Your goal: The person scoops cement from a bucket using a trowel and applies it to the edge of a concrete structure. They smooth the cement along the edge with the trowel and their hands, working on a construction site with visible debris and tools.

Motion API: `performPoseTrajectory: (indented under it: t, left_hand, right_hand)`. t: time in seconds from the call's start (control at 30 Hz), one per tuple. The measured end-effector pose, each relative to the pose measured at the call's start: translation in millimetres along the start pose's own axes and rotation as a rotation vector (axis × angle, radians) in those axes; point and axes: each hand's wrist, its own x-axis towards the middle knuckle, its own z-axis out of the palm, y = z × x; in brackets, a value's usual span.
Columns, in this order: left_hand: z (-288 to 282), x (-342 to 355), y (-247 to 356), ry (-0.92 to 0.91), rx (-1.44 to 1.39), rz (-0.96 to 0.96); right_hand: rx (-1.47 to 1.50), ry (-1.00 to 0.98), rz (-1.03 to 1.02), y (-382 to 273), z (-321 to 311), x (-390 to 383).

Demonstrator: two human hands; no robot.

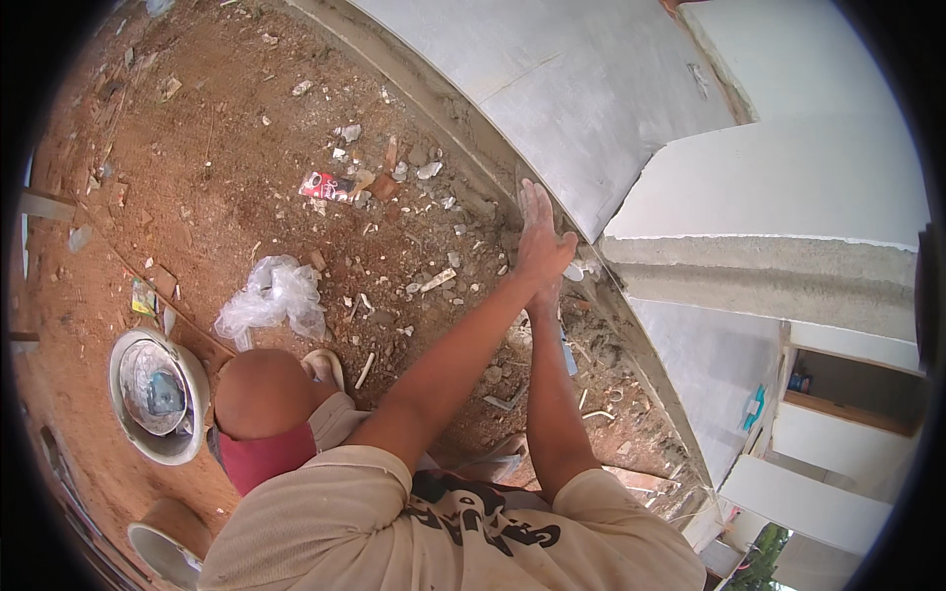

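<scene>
My left hand point(540, 236) has its fingers stretched out along a rough grey mortar ledge at the foot of a smooth grey wall point(552, 89). My right hand point(544, 295) is just below it, partly covered by the left, so its fingers are hidden. A blue-grey flat object point(568, 355) shows beside the right wrist; I cannot tell whether it is held. Grey rubble, white scraps and a red printed packet point(327, 185) lie on the dirt left of my hands.
At my lower left are a bent knee point(264, 389), a sandalled foot point(325, 366), a crumpled plastic bag point(271, 300), a pale bucket with a metal bowl inside point(135, 424) and another container point(163, 547). White wall sections point(759, 177) and an opening point(852, 389) stand to the right.
</scene>
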Motion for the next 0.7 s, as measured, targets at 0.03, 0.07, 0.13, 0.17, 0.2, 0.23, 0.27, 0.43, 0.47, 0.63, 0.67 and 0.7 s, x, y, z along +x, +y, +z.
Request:
performPoseTrajectory:
  t: [0.03, 0.07, 0.13, 0.17, 0.2, 0.23, 0.27, 0.43, 0.47, 0.63, 0.67, 0.7]
  left_hand:
    - [7, -8, -3, -0.021, 0.025, 0.023]
    - [15, -18, -1, -0.057, 0.021, 0.049]
    - [4, -33, 2, -0.118, -0.024, -0.004]
    - [1, -38, 7, -0.161, -0.056, -0.027]
    - [-3, -38, 10, -0.123, -0.054, -0.038]
    - [-9, -38, 12, -0.085, -0.051, -0.050]
    - [-15, -38, 13, -0.046, -0.048, -0.064]
    - [-45, 3, 5, 0.250, -0.076, -0.047]
    - [-64, 18, 0, 0.313, -0.052, -0.059]
    - [-111, 75, -11, 0.347, -0.072, -0.107]
    - [-116, 80, -10, 0.317, -0.076, -0.116]
    - [-118, 83, -9, 0.274, -0.083, -0.131]
  right_hand:
    - [0.047, 0.023, 0.015, 10, 4, -5]
    - [0.075, 0.064, 0.041, 26, 2, -11]
    - [0.124, 0.072, 0.049, 27, 6, -18]
    - [0.133, 0.079, 0.060, 26, 7, -20]
    - [0.115, 0.067, 0.069, 25, 9, -20]
    - [0.083, 0.048, 0.074, 23, 13, -17]
    - [0.046, 0.024, 0.073, 16, 13, -13]
    - [-0.138, -0.112, 0.043, -28, 24, 13]
    - [-0.140, -0.157, 0.029, -48, 36, 23]
    - [-0.257, -0.201, -0.143, -127, 42, 42]
    - [-0.297, -0.204, -0.195, -137, 41, 42]
    - [-0.280, -0.171, -0.172, -137, 46, 44]
